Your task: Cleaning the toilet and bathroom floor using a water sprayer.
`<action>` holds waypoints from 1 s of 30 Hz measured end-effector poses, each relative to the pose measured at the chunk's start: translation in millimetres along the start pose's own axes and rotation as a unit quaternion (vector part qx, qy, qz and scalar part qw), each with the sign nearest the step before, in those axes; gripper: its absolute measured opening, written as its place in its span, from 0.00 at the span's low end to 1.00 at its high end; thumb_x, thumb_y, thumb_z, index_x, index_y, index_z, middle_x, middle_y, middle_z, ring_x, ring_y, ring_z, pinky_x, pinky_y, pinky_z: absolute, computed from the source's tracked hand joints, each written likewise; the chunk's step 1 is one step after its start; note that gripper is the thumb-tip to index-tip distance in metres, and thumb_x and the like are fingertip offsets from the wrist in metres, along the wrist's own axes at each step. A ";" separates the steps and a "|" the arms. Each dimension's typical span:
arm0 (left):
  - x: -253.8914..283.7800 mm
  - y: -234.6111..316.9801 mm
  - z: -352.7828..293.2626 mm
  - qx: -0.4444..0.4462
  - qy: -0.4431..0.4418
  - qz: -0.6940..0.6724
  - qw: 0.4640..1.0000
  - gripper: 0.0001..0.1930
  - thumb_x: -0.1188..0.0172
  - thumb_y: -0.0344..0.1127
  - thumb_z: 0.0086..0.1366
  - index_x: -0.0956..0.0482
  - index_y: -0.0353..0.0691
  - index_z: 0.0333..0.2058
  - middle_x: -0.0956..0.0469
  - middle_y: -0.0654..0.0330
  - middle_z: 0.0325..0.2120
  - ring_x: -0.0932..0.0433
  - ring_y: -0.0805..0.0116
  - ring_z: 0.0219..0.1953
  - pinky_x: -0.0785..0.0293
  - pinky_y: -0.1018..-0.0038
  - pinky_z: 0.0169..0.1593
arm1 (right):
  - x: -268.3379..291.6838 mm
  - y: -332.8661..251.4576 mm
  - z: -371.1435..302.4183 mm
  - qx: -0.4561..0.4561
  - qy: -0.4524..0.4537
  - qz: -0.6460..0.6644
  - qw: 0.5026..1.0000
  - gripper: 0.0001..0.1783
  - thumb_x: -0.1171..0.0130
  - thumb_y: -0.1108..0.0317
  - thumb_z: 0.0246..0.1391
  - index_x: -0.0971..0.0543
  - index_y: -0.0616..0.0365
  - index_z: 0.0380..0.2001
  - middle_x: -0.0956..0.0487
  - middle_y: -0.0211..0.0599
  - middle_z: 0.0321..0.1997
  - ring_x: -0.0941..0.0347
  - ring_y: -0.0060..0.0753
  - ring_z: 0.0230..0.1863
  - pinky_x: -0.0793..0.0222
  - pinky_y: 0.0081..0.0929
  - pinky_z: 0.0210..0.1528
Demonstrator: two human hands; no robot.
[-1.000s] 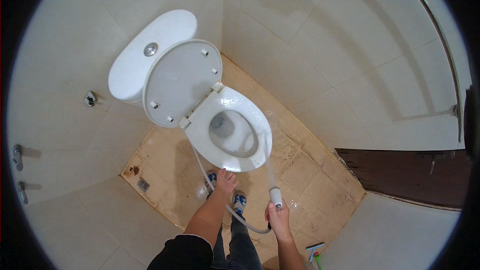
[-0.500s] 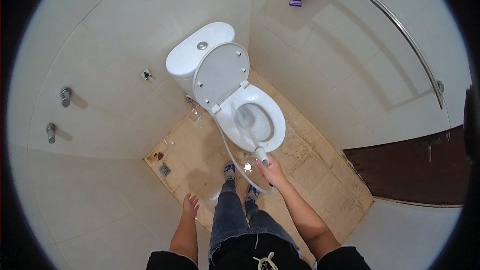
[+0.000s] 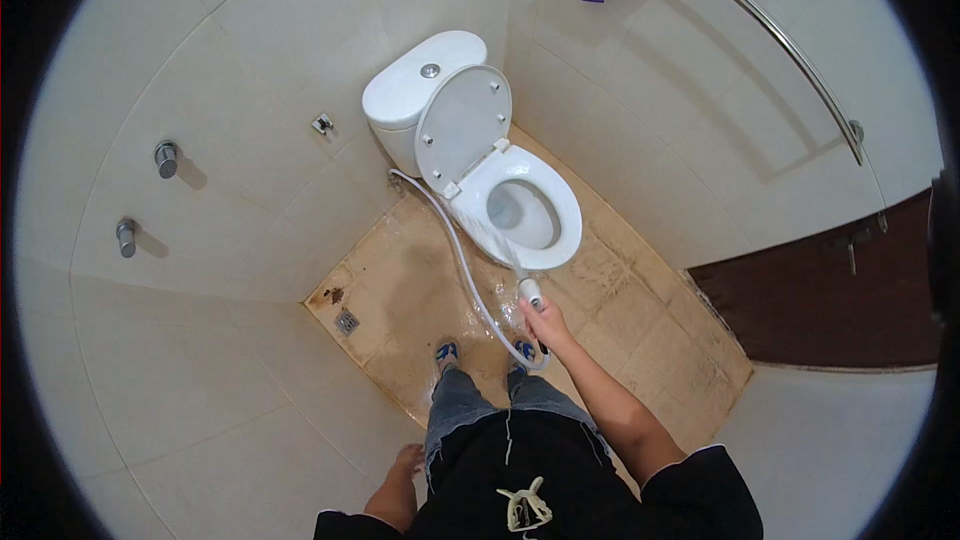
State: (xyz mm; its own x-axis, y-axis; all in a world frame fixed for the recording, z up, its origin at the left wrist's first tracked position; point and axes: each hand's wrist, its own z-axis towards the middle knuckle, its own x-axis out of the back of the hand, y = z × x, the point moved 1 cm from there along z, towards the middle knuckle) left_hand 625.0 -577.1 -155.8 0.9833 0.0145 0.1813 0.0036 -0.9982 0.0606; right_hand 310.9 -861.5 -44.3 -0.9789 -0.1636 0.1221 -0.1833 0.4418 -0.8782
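My right hand is closed around the grip of a white handheld bidet sprayer. A spray of water fans out from its head toward the near left side of the toilet bowl. The sprayer's white hose loops from my hand back to the wall beside the toilet. Raised, the toilet lid leans against the tank; the seat opening shows water inside. My left hand hangs by my left hip, holding nothing, fingers loosely apart and partly blurred.
Wet tan floor tiles surround my feet, with a square drain in the left corner. Two metal wall knobs stick out at left. A curved metal rail runs along the right wall above a dark brown door.
My view has shifted, and my feet now stand further apart. My left hand has drawn back toward my hip. The spray has moved from inside the bowl toward its left rim.
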 end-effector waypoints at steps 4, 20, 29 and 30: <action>48.7 70.1 25.4 -0.117 0.007 -0.034 0.993 0.14 0.55 0.45 0.51 0.34 0.45 0.35 0.32 0.65 0.27 0.33 0.73 0.29 0.42 0.73 0.29 | -19.4 18.1 -11.5 -0.054 -0.003 0.056 0.997 0.18 0.51 0.52 0.43 0.33 0.57 0.22 0.38 0.25 0.09 0.42 0.16 0.09 0.46 0.14 0.09; 127.1 201.4 56.2 -0.175 0.003 0.076 0.982 0.20 0.53 0.42 0.50 0.38 0.44 0.42 0.31 0.66 0.27 0.33 0.75 0.28 0.41 0.74 0.28 | -5.3 26.6 -48.7 -0.120 0.349 0.233 0.900 0.25 0.61 0.43 0.45 0.38 0.54 0.12 0.39 0.29 0.06 0.44 0.20 0.06 0.48 0.16 0.08; 122.6 190.1 57.3 -0.173 -0.018 0.132 0.976 0.18 0.53 0.41 0.50 0.37 0.44 0.41 0.30 0.67 0.25 0.32 0.75 0.25 0.40 0.74 0.26 | 3.3 -7.0 -12.5 -0.034 0.330 0.149 0.932 0.21 0.56 0.49 0.45 0.37 0.56 0.14 0.38 0.28 0.06 0.42 0.19 0.06 0.48 0.16 0.07; 125.4 191.1 56.6 -0.176 -0.012 0.139 0.974 0.18 0.53 0.40 0.50 0.37 0.44 0.41 0.30 0.67 0.25 0.32 0.75 0.25 0.40 0.74 0.26 | 1.2 -10.9 -8.5 -0.030 0.326 0.149 0.933 0.21 0.56 0.49 0.45 0.37 0.56 0.14 0.38 0.28 0.06 0.42 0.19 0.06 0.48 0.16 0.07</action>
State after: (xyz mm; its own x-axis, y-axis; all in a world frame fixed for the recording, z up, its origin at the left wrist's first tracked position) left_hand 759.2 -769.3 -177.0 0.9412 -0.2591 0.2168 -0.3224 -0.8809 0.3467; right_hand 310.9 -859.0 -30.7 -0.8297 0.5382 0.1484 0.1210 0.4329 -0.8933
